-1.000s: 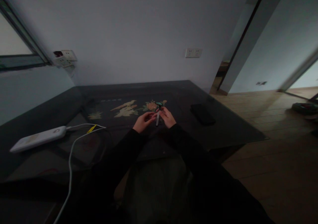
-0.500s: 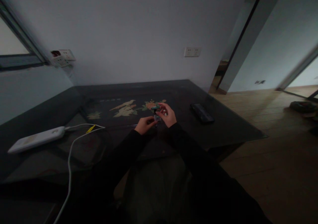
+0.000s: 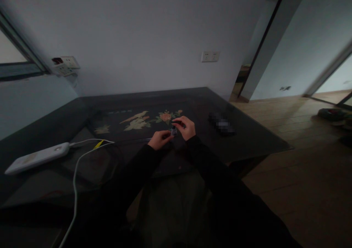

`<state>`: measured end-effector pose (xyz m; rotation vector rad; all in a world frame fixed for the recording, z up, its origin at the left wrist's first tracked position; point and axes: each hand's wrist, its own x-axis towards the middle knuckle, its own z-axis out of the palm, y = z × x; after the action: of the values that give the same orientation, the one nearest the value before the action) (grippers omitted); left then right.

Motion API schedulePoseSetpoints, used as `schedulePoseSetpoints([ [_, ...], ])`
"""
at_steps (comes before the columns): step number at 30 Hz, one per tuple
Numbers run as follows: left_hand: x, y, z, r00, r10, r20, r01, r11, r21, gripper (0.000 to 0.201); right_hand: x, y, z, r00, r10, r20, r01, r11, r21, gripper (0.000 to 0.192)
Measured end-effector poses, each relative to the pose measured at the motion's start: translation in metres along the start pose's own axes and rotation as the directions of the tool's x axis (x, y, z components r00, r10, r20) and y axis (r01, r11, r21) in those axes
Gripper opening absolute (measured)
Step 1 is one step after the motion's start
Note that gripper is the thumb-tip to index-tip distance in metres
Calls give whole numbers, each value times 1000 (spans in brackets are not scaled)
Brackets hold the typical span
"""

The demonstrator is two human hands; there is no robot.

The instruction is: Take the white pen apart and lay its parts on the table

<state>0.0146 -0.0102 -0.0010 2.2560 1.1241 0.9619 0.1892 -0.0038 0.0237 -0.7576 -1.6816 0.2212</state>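
Observation:
My left hand [image 3: 159,139] is closed, thumb and fingers pinching a small greyish object [image 3: 173,131] with a dark upper part, too small to identify. Just to its right, my right hand [image 3: 186,128] is bent over the top of that object. Its fingertips pinch a small dark piece [image 3: 176,122] that I cannot name, and whether the two pieces are joined is unclear. Both hands are held above the dark table [image 3: 203,105], in front of its flower and bird picture [image 3: 136,121].
A black phone-like slab [image 3: 221,124], blurred into blocks, lies on the right of the table. At left rests a white elongated device [image 3: 38,158] with a white cable [image 3: 75,182] bearing a yellow tag [image 3: 99,144]. Wall sockets [image 3: 210,56] are behind.
The greenish flat top seen between my right fingers has turned and now shows only as a dark edge. My hands have hardly moved; the view has shifted slightly.

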Motion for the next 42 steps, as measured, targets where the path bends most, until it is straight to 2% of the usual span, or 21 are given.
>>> schedulePoseSetpoints([
  [16,0,-1,1,1000,0,5,0,1000,1,31,0,-2,0,1000,15,6,-15,1000,-22,17],
  [26,0,-4,2,1000,2,-9,-2,1000,12,30,0,0,1,999,40,-3,-40,999,30,17],
  [28,1,-4,1,1000,-3,-31,3,1000,17,31,1,1,1,997,76,-3,-76,995,61,28],
  [30,1,-5,0,998,-9,-66,11,1000,26,32,2,4,2,986,167,-6,-165,977,132,41],
  [33,1,-7,-1,992,-16,-123,23,998,54,32,2,10,5,958,287,17,-283,932,226,45],
  [42,2,-14,-3,980,1,-197,28,989,147,25,1,14,9,937,338,92,-350,894,279,45],
])
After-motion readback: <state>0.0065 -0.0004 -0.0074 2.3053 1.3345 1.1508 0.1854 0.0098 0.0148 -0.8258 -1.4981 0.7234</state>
